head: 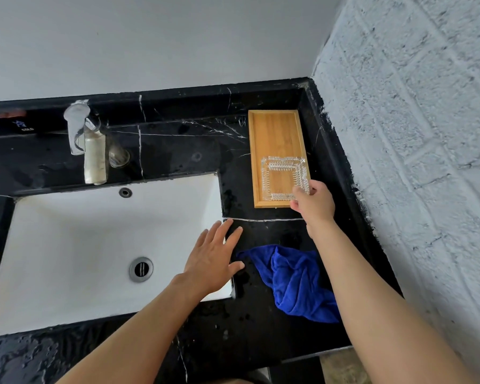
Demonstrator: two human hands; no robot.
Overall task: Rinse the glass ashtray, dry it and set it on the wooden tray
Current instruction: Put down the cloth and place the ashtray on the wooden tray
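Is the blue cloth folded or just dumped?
Dumped: the blue cloth lies crumpled in a heap on the black counter, right of the sink.

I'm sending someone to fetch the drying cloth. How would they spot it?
Start at the white rectangular sink in the black marble counter. Right of the basin lies a crumpled bright blue microfibre cloth. It is the only soft, blue thing there.

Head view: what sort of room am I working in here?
Probably a bathroom or washroom vanity: a white undermount sink set in a black marble counter, with a chrome faucet behind it.
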